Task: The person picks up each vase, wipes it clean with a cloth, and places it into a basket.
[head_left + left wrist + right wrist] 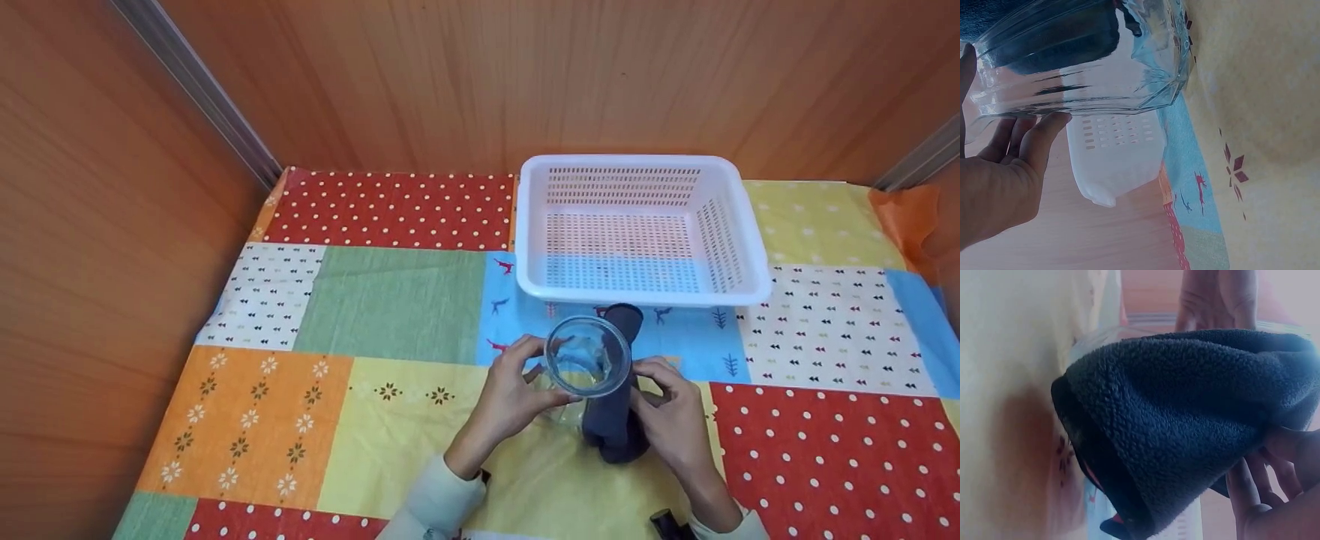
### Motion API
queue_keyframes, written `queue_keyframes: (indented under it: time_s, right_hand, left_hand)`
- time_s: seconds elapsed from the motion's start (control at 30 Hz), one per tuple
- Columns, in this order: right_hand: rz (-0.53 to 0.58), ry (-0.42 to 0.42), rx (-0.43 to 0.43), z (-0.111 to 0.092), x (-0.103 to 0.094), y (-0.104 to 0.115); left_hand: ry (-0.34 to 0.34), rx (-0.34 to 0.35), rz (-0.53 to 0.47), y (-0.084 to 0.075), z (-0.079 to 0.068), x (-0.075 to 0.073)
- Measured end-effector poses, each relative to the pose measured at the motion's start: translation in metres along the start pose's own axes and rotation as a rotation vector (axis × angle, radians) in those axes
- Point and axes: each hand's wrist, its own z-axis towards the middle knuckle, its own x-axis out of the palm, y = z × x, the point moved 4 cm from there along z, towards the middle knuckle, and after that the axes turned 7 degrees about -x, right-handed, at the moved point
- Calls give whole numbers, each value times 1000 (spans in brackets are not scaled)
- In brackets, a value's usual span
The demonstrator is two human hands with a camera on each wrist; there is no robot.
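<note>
A clear glass jar [587, 357] stands upright over the yellow patch of the cloth, its round mouth facing up. My left hand [511, 391] grips it near the rim, thumb in front and fingers behind. Against the jar's right side lies a dark grey fleecy cloth [613, 405], pinched between thumb and fingers of my right hand [670, 411]. In the right wrist view the cloth [1185, 410] hangs in folds and covers much of the jar. Through the glass jar [1089, 84] in the left wrist view, the dark cloth shows behind.
A white plastic basket [645, 292] with slotted walls sits just beyond the hands. A patchwork tablecloth [405, 300] covers the table. Wooden panels [480, 82] rise at the back and at both sides.
</note>
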Motion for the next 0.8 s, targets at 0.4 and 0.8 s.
queue_keyframes:
  time_s: [0.4, 0.8]
  right_hand:
    - [-19, 63, -5, -3, -1, -26]
    - [-6, 58, 7, -5, -1, -29]
  left_hand:
    - [8, -7, 2, -2, -1, 0]
    - [13, -9, -14, -1, 0, 0]
